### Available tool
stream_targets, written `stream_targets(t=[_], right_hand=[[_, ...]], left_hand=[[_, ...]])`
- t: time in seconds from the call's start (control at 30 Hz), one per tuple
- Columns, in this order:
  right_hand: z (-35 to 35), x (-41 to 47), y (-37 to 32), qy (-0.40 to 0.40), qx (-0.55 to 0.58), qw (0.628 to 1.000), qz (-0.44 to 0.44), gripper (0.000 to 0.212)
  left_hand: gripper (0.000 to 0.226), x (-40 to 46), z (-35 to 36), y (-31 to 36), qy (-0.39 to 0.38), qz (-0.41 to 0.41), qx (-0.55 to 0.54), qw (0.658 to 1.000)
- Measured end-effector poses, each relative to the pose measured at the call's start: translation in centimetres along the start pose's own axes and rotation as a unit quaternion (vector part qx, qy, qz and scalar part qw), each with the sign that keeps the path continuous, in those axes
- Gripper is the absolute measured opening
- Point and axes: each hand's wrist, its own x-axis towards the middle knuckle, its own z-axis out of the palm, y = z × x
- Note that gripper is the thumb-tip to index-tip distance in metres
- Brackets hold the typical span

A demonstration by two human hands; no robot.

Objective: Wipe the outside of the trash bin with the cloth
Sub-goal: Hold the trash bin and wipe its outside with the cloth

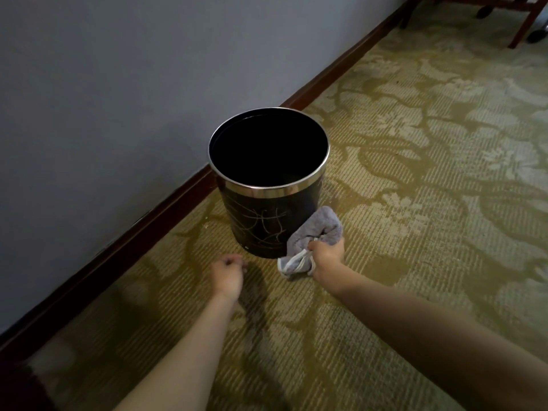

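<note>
A round black trash bin (255,221) with a shiny metal rim and thin silver line patterns stands upright on the carpet near the wall. Its inside looks dark and empty. My right hand (327,256) is shut on a bunched grey cloth (314,229), which rests against the bin's lower right side. My left hand (228,272) hovers just in front of the bin's base, fingers curled in, holding nothing and not touching the bin.
A grey wall (103,99) with a dark wooden baseboard (166,212) runs diagonally behind the bin. Patterned olive carpet (430,173) stretches to the right. Dark wooden furniture legs (525,22) stand at the far top right.
</note>
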Motion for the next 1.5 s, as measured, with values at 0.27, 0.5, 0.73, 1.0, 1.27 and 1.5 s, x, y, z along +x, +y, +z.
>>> stream_targets(t=[0.27, 0.5, 0.73, 1.0, 1.27, 1.5], right_hand=[[-0.7, 0.9, -0.4, -0.008, -0.026, 0.999, -0.017, 0.061], [-1.3, -0.6, -1.3, -0.045, 0.073, 0.996, 0.012, 0.058], [-1.0, -3.4, -3.2, -0.117, 0.156, 0.978, 0.071, 0.063], [0.8, -4.6, -3.7, -0.181, 0.142, 0.964, 0.132, 0.06], [1.0, -0.5, -1.1, -0.077, 0.094, 0.986, 0.113, 0.06], [0.1, 1.4, 0.8, -0.016, 0.023, 0.999, 0.034, 0.066]], left_hand=[[0.025, 0.4, -1.2, -0.7, 0.012, -0.019, -0.007, 1.0], [0.024, 0.6, -1.5, -0.4, 0.007, -0.039, -0.011, 0.999], [0.034, -0.2, -0.1, 1.5, -0.011, -0.009, -0.031, 0.999], [0.036, -0.2, -0.7, 1.9, -0.008, -0.003, -0.041, 0.999], [0.034, -0.3, -1.0, 1.4, 0.006, -0.011, -0.024, 1.0], [0.028, -0.7, -0.8, 1.5, -0.003, -0.014, -0.037, 0.999]])
